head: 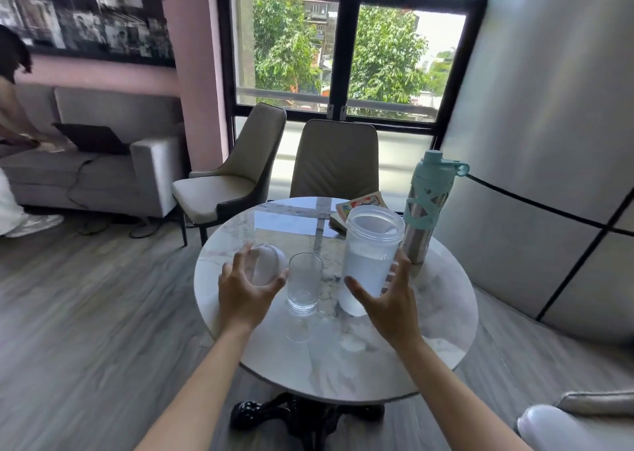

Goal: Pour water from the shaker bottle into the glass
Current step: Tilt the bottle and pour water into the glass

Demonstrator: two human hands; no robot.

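R hand (pixel 387 299) open by upright shaker bottle (pixel 372 261), mouth up.

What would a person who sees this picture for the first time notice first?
Probably the two bare hands spread over the round marble table. The right hand is open beside the lidless shaker bottle, which is partly filled with water. The left hand is open over a translucent lid, with the glass standing between the hands. Behind the shaker stands a steel bottle with a teal cap.
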